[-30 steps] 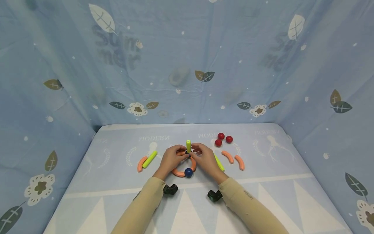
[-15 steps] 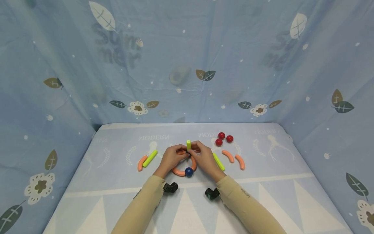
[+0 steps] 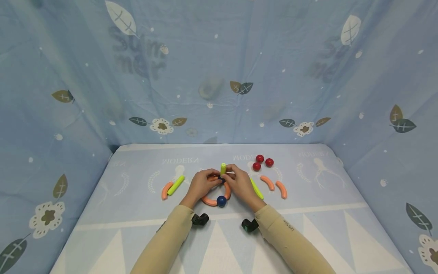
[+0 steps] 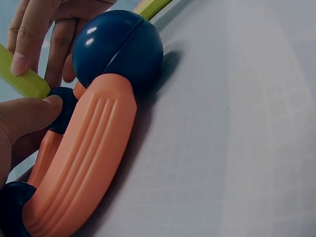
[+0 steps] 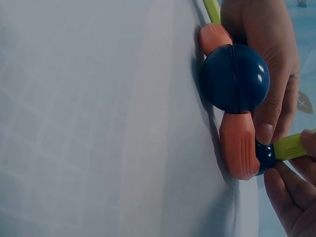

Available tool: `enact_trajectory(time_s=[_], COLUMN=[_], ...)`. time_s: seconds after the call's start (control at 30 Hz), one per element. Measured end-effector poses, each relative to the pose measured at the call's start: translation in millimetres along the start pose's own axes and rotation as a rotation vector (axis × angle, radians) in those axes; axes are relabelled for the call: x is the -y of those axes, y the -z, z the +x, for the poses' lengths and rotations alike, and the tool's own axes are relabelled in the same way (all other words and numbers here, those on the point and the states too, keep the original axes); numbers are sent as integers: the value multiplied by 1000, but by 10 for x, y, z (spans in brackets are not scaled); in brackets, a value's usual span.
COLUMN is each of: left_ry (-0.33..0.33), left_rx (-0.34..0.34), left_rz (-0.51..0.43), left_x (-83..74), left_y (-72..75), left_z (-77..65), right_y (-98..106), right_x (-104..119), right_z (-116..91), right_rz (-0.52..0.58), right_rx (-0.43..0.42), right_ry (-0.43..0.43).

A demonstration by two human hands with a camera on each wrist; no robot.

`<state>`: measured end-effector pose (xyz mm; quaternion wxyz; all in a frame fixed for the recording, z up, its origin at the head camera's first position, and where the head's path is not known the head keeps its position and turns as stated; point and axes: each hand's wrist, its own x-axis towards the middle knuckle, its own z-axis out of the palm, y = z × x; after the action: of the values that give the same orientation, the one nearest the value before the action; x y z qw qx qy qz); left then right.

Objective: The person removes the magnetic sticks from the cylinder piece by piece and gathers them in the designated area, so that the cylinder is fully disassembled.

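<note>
My right hand (image 3: 241, 186) pinches a green rod (image 3: 223, 169) between thumb and fingers; it stands upright, its lower end against the ring's far blue ball (image 4: 63, 109). My left hand (image 3: 201, 185) grips that ball, thumb pressed on its side. The ring (image 3: 211, 202), made of orange curves and blue balls, is on the table (image 3: 137, 243) between my forearms, its near ball (image 3: 221, 201) towards me. I can't tell how deep the rod sits. To my left, a second rod (image 3: 176, 185) lies beside an orange piece (image 3: 166, 191). To my right are a third rod (image 3: 256, 189), two orange curves (image 3: 281, 190) and three red balls (image 3: 269, 162).
</note>
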<state>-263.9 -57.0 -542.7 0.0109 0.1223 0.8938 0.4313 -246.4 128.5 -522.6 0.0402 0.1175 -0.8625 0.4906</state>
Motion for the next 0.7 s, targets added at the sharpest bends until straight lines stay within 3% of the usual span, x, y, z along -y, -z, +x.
enact_trajectory(time_s=[0.33,0.7], left_ry=[-8,14], left_rx=[-2,7], left_rz=[3,2], left_x=[1,-17], left_y=[4,10], left_z=[4,-9], right_y=[51,121], right_x=[11,-20], right_z=[60,-22], right_rz=[8,-22], right_rx=[2,-61], right_ry=[-57,-45])
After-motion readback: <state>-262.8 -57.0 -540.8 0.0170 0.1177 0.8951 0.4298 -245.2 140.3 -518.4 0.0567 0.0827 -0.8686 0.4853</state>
